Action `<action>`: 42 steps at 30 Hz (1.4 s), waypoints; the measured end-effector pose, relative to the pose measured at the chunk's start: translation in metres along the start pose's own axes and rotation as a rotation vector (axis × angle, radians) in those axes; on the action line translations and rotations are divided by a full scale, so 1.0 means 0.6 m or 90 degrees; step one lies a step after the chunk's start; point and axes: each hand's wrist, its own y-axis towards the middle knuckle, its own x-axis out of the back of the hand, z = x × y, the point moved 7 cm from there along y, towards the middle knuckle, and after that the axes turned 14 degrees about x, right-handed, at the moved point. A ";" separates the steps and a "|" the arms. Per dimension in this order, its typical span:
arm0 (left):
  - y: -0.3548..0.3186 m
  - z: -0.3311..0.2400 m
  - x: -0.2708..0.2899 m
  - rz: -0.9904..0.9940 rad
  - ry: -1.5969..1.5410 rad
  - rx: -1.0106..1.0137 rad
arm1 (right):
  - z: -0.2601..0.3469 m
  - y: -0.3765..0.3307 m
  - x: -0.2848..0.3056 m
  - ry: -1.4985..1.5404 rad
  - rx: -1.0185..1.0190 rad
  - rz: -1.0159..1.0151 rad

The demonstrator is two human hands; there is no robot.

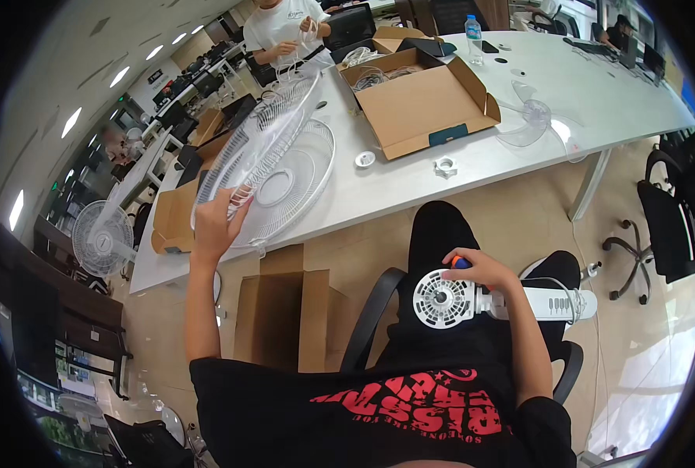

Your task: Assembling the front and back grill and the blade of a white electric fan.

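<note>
My left hand is closed on the rim of a white wire fan grille, which is tilted up from the table. Under and beside it, a second round fan grille lies flat on the tabletop. Across my lap rests a white fan body, its round slotted motor housing facing up and its neck and base pointing right. My right hand lies over the housing's edge, fingers curled around an orange and dark blue tool handle. The tool's working end is hidden.
On the white table are an open cardboard box with cables, clear fan blades, a white star-shaped nut, a round white cap and a bottle. Another person stands beyond, handling cable. An open carton stands on the floor.
</note>
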 end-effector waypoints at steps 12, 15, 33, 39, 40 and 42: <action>-0.085 -0.310 0.055 -0.067 -0.149 -0.544 | -0.079 -0.032 0.039 0.140 -0.096 -0.112; -0.108 -0.340 0.036 -0.005 -0.218 -0.606 | 0.026 -0.106 0.021 0.429 0.267 -0.339; -0.112 -0.475 -0.108 0.208 -0.426 -0.876 | -0.050 -0.342 -0.019 0.510 0.169 -0.616; -0.102 -0.494 -0.141 0.229 -0.500 -0.911 | -0.059 -0.379 -0.015 0.521 0.160 -0.678; -0.100 -0.499 -0.143 0.230 -0.508 -0.919 | -0.060 -0.388 -0.011 0.520 0.160 -0.688; -0.097 -0.511 -0.147 0.250 -0.517 -0.938 | -0.060 -0.404 -0.002 0.520 0.160 -0.706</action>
